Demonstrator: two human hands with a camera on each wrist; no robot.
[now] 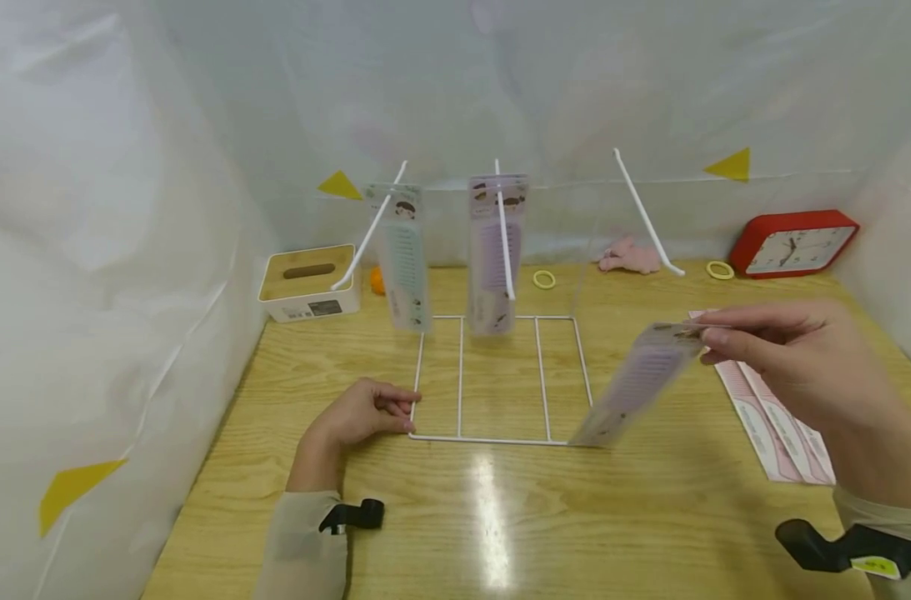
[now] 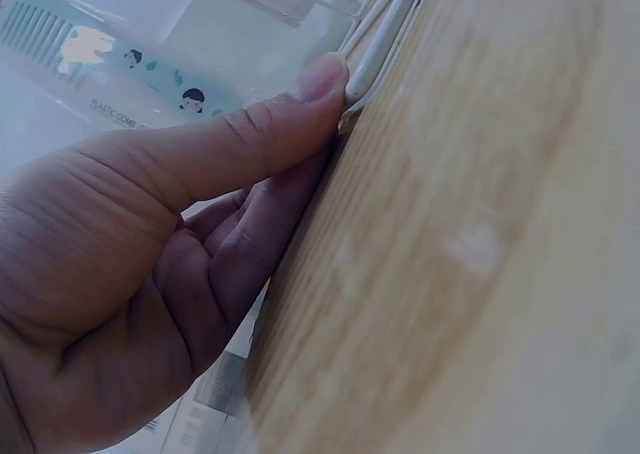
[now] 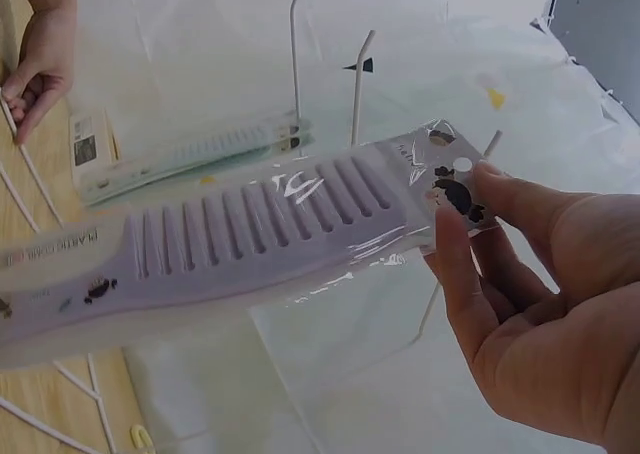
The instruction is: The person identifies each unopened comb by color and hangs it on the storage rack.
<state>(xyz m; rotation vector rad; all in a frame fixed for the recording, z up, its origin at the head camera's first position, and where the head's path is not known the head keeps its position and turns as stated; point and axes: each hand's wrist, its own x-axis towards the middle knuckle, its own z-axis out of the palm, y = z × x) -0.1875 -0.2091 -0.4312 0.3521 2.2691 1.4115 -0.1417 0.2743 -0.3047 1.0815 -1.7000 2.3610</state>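
Looks like comb packs going onto rack prongs; my call is part done. Right hand (image 1: 808,358) pinches the top end of a purple comb pack (image 1: 638,379), thumb and fingers clamped on it; it slants down to the left of that hand, off every prong. In the right wrist view, its hang hole shows uncovered beside the fingers. Left hand (image 1: 353,412) has thumb and fingers pinched on the near left corner of the white rack base (image 1: 493,440).

Done: at least 1 mint pack (image 1: 406,267) hung on the left prong (image 1: 370,235), ahead of the left hand; at least 1 purple pack (image 1: 487,250) on the middle prong (image 1: 504,242), ahead and right of it. Exact counts: can't tell.

Left: the held pack, and probably the pink packs (image 1: 755,408) lying beside and partly behind the right hand. Right prong (image 1: 643,208), ahead and left of that hand, is bare.
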